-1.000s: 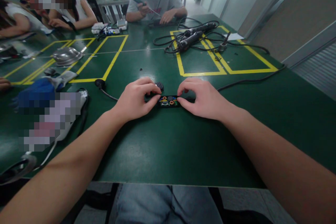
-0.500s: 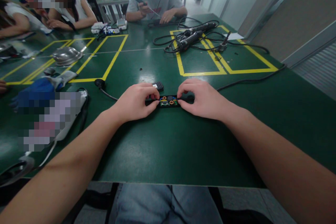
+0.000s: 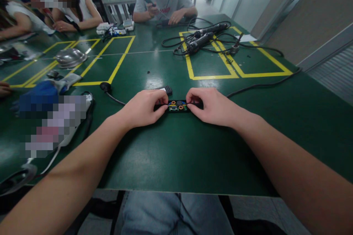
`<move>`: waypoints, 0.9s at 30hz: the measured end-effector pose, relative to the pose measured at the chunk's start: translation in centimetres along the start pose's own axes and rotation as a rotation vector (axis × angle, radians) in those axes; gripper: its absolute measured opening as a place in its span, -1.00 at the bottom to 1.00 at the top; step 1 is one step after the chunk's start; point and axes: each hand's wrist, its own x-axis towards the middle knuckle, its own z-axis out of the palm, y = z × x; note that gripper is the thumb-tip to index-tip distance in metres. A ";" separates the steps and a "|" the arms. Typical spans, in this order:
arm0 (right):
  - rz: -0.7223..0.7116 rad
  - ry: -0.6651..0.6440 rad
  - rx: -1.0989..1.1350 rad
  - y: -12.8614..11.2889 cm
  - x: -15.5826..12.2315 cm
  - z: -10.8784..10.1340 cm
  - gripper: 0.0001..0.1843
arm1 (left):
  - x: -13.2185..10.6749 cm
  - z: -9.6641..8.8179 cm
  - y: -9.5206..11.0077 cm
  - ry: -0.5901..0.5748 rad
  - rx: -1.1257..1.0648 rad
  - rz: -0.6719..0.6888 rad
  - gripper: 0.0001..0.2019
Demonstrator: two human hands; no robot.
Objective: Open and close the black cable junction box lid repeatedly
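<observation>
A narrow black circuit-board housing [image 3: 177, 110] lies open-topped on the green table, with copper-coloured rings, coloured wires and a green board showing inside. My left hand [image 3: 145, 107] pinches its left end between thumb and fingers. At the right end, my right hand [image 3: 213, 105] holds it in a similar pinch. Exactly what sits under each fingertip, housing edge or cord, is hidden. A black piece with a white label [image 3: 168, 90] lies just behind my left fingers. One dark cord with a black round plug [image 3: 105, 87] emerges left of my left hand; another cord [image 3: 256, 85] runs off right.
On the left are a blue glove [image 3: 38, 97], a partly blurred white pack [image 3: 68, 132] and a metal bowl [image 3: 71, 58]. Black corded tools [image 3: 202, 40] lie at the back right beside yellow tape [image 3: 215, 78]. Across the table a person [image 3: 165, 3] holds a screwdriver-like tool.
Both hands stay on the housing. The raised fingers of my right hand have lowered and curled in slightly; the rest of the scene shifts only a little.
</observation>
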 end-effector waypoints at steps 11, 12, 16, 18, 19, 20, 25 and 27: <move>-0.005 0.039 0.018 -0.3 0.1 0.1 -0.95 | 0.1 0.0 0.0 0.092 -0.051 0.062 -0.87; -0.012 0.053 0.018 -0.3 0.1 0.1 -0.94 | 0.1 -0.1 0.0 0.108 -0.053 0.065 -0.87; -0.017 0.100 0.024 -0.3 0.0 -0.2 -0.94 | 0.1 -0.4 0.2 0.137 -0.058 0.063 -0.85; -0.011 0.108 0.028 -0.3 0.0 -0.2 -0.95 | 0.1 -0.4 0.2 0.136 -0.061 0.063 -0.84; -0.010 0.108 0.027 -0.3 -0.1 -0.3 -0.95 | 0.1 -0.4 0.2 0.135 -0.062 0.065 -0.84; -0.010 0.107 0.025 -0.2 -0.1 -0.2 -0.95 | 0.0 -0.4 0.2 0.134 -0.062 0.068 -0.84; -0.035 0.095 0.018 -0.1 -0.1 -0.1 -0.94 | -0.1 -0.6 0.1 0.111 -0.067 0.078 -0.85; -0.038 0.086 0.013 -0.1 -0.1 -0.1 -0.94 | -0.1 -0.7 0.2 0.098 -0.069 0.080 -0.85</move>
